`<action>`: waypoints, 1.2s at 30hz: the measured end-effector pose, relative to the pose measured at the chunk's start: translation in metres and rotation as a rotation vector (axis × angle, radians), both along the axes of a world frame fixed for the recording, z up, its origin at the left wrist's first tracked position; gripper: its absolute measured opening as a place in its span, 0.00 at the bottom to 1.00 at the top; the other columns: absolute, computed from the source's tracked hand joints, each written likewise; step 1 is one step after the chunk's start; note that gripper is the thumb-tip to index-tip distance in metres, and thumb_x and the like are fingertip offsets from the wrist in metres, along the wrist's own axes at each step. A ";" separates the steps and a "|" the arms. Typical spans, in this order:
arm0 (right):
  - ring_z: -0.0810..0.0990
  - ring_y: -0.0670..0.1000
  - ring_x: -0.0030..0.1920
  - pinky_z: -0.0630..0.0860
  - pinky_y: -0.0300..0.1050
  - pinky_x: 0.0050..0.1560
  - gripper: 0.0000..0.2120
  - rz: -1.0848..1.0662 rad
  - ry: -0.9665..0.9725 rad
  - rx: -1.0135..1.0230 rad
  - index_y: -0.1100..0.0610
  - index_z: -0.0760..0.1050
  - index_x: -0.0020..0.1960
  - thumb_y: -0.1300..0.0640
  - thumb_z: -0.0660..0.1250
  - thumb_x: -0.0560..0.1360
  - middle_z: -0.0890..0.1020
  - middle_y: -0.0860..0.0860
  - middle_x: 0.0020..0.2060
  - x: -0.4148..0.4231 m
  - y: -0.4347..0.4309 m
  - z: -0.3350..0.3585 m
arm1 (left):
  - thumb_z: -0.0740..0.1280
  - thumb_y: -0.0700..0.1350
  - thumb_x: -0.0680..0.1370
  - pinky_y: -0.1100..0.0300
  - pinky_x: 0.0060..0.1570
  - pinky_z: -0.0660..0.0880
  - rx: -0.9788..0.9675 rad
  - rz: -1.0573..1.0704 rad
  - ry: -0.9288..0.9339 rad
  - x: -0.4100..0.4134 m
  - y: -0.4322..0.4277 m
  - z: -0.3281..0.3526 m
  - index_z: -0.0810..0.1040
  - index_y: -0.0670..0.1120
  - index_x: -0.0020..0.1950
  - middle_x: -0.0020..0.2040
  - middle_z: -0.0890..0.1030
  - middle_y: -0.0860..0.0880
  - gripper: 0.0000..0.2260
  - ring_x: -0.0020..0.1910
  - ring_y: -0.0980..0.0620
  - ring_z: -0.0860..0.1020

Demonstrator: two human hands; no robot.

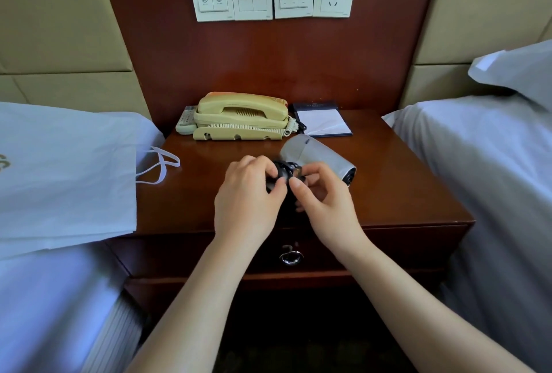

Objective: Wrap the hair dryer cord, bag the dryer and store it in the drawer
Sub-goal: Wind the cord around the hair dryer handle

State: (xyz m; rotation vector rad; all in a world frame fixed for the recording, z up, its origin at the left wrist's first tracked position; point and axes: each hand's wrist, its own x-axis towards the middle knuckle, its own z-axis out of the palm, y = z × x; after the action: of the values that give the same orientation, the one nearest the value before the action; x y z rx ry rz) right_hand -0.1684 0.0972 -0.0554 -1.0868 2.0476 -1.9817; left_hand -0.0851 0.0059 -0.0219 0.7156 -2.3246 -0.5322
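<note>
The hair dryer (319, 156) lies mid-nightstand (403, 187), its grey barrel pointing toward four o'clock. The left hand (248, 193) curls round the black cord (285, 168) bundled at its handle end; the right hand (322, 199) pinches the cord. The white bag (68, 169) lies at nine o'clock, the closed drawer (403, 241) at six.

Left hand (249, 193) and right hand (321, 199) grip the black cord (285, 171) bundled beside the hair dryer (318, 156).

Nightstand (388, 187): phone (239, 117), remote (185, 121), notepad (324, 121) along back.
</note>
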 end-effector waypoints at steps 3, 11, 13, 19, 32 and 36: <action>0.80 0.57 0.41 0.80 0.43 0.39 0.05 0.042 0.003 -0.006 0.49 0.74 0.48 0.58 0.65 0.76 0.76 0.52 0.37 -0.002 0.005 -0.002 | 0.64 0.51 0.76 0.56 0.41 0.67 0.062 0.092 -0.079 -0.009 0.004 0.007 0.77 0.49 0.51 0.54 0.75 0.51 0.09 0.58 0.49 0.71; 0.80 0.48 0.38 0.78 0.40 0.41 0.08 -0.084 0.119 0.043 0.44 0.70 0.45 0.57 0.63 0.77 0.79 0.45 0.39 -0.003 0.008 -0.005 | 0.61 0.50 0.78 0.55 0.44 0.68 0.100 -0.021 -0.058 -0.014 -0.003 -0.005 0.72 0.46 0.43 0.54 0.71 0.53 0.08 0.55 0.49 0.71; 0.80 0.50 0.37 0.78 0.44 0.40 0.06 -0.105 0.124 0.053 0.45 0.70 0.45 0.56 0.64 0.76 0.79 0.47 0.38 -0.001 0.005 -0.003 | 0.62 0.48 0.77 0.53 0.47 0.70 0.130 -0.092 -0.012 -0.011 -0.008 -0.009 0.70 0.46 0.40 0.52 0.70 0.54 0.08 0.55 0.50 0.71; 0.74 0.47 0.34 0.71 0.36 0.36 0.07 -0.189 0.248 0.097 0.57 0.74 0.45 0.54 0.68 0.74 0.78 0.50 0.35 -0.002 0.004 0.008 | 0.59 0.52 0.71 0.65 0.49 0.63 0.161 -0.222 0.223 -0.011 -0.009 -0.020 0.67 0.48 0.37 0.44 0.68 0.60 0.09 0.52 0.49 0.70; 0.76 0.45 0.40 0.73 0.39 0.45 0.11 -0.261 0.351 0.234 0.50 0.74 0.59 0.51 0.63 0.77 0.77 0.46 0.46 0.006 0.008 0.002 | 0.61 0.36 0.77 0.80 0.43 0.66 0.519 -0.218 0.272 -0.018 -0.005 -0.009 0.74 0.47 0.39 0.48 0.73 0.54 0.10 0.46 0.61 0.73; 0.74 0.40 0.45 0.68 0.27 0.45 0.04 -0.244 0.173 0.098 0.51 0.71 0.52 0.56 0.62 0.78 0.76 0.47 0.45 0.009 0.001 -0.002 | 0.63 0.39 0.77 0.78 0.45 0.65 0.603 -0.193 0.261 -0.018 -0.006 -0.005 0.75 0.45 0.38 0.51 0.73 0.51 0.08 0.46 0.65 0.72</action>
State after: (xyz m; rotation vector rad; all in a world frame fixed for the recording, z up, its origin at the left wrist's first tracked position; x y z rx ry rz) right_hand -0.1595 0.0980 -0.0573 -1.0683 2.4449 -1.9235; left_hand -0.1027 -0.0004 -0.0272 0.6359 -1.9972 -1.3638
